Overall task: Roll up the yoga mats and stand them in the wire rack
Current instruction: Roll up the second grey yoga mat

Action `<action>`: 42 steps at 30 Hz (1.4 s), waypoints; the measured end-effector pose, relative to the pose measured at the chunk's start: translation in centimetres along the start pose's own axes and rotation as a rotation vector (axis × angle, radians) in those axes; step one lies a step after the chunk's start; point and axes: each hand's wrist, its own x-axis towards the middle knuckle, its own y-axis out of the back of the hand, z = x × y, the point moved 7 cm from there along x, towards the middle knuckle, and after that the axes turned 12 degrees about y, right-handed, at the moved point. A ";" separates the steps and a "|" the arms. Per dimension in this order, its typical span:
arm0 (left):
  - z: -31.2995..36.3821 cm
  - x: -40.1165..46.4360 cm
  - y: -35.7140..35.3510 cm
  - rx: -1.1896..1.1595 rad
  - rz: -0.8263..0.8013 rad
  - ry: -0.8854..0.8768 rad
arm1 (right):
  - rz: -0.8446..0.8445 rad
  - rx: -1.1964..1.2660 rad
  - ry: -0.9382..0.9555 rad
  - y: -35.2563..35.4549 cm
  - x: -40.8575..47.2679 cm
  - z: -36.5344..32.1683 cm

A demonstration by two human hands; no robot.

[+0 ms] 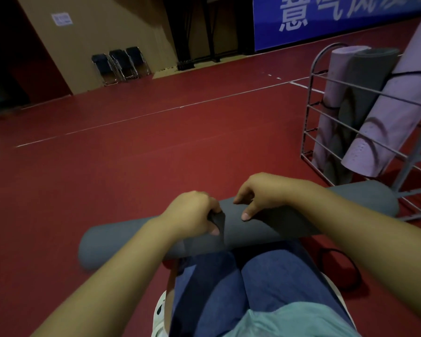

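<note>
Lying crosswise over the person's knees in the head view, the rolled grey mat (122,242) runs its long axis from lower left to upper right, and its far right end stops just beside the lower front corner of the wire rack (312,98). The left hand (192,214) curls over the roll near its middle and pinches a dark strap (218,221) between thumb and fingers. The right hand (260,193) sits just to the right of it, fingers bent down onto the roll and thumb pressed against its near side, holding it from uncurling rather than wrapping round it. Both hands grip close to the middle, so the two ends stick out free; the right hand is the nearer one to the rack. Inside the rack two lilac mats (394,113) and a dark grey mat (365,79) lean upright, filling the part that shows; whether room is left further right I cannot tell, as the frame cuts it off. A black band (350,266) lies on the red floor (156,147) below the rack, beside the right forearm. Left of the rack the floor is open, so swinging the roll upright looks unhindered there.
</note>
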 end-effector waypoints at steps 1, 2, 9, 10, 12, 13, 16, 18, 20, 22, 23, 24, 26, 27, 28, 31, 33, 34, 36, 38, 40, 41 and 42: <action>-0.2 0.3 0.1 -0.013 -0.013 0.000 | 0.064 -0.049 0.009 0.2 -0.4 -0.3; -0.3 0.7 0.2 -0.033 -0.029 0.003 | 0.130 -0.104 0.017 0.2 -0.9 -0.7; -1.8 3.1 0.1 -0.240 -0.209 0.023 | 0.235 -0.201 0.003 -1.8 -2.3 -0.2; -1.9 3.3 0.1 -0.254 -0.222 0.023 | 0.237 -0.193 -0.003 -1.7 -2.2 0.0; -2.0 3.8 0.1 -0.261 -0.237 0.028 | 0.248 -0.177 -0.008 -1.5 -1.8 0.2; -2.1 4.0 0.1 -0.261 -0.239 0.029 | 0.254 -0.166 -0.010 -1.3 -1.5 0.4; -2.5 4.4 0.4 -0.240 -0.197 0.033 | 0.256 -0.096 -0.020 -0.6 -0.8 1.0; -2.6 4.3 0.7 -0.196 -0.140 0.026 | 0.242 -0.060 -0.017 -0.2 -0.4 1.3; -2.4 3.8 0.8 -0.136 -0.111 0.008 | 0.211 -0.063 -0.011 0.1 0.1 1.6; -2.3 3.1 0.7 -0.077 -0.098 -0.004 | 0.177 -0.043 -0.008 0.4 0.6 1.9; -2.4 2.8 0.8 -0.057 -0.082 -0.005 | 0.161 -0.028 -0.010 0.5 0.9 2.1; -2.6 2.6 0.8 -0.038 -0.065 -0.001 | 0.146 -0.017 -0.012 0.5 1.1 2.3; -2.7 2.0 0.6 -0.007 -0.029 0.006 | 0.113 -0.020 -0.009 0.7 1.7 2.5; -2.6 1.8 0.4 0.003 -0.013 0.010 | 0.093 -0.037 -0.002 0.7 1.9 2.5; -2.4 1.6 0.0 0.019 0.006 0.019 | 0.071 -0.066 0.007 0.6 2.1 2.4; -1.9 1.1 -1.4 0.102 0.055 0.063 | 0.003 -0.166 0.026 0.3 2.4 1.9; -1.9 1.2 -2.1 0.134 0.079 0.080 | -0.020 -0.213 0.033 -0.3 2.6 1.7; -1.9 1.3 -2.3 0.146 0.087 0.083 | -0.021 -0.234 0.033 -0.6 2.7 1.7; -1.9 1.6 -2.5 0.163 0.098 0.095 | -0.015 -0.274 0.019 -1.5 2.9 1.7; -1.9 1.9 -2.6 0.165 0.116 0.102 | 0.022 -0.322 0.009 -2.0 3.1 1.8; -2.4 2.2 -2.3 0.145 0.140 0.094 | 0.079 -0.351 0.020 -1.8 3.2 1.9; -2.7 2.2 -2.0 0.133 0.146 0.088 | 0.105 -0.359 0.035 -1.6 3.2 1.9; -3.0 2.2 -1.6 0.125 0.150 0.079 | 0.126 -0.366 0.053 -1.3 3.2 2.0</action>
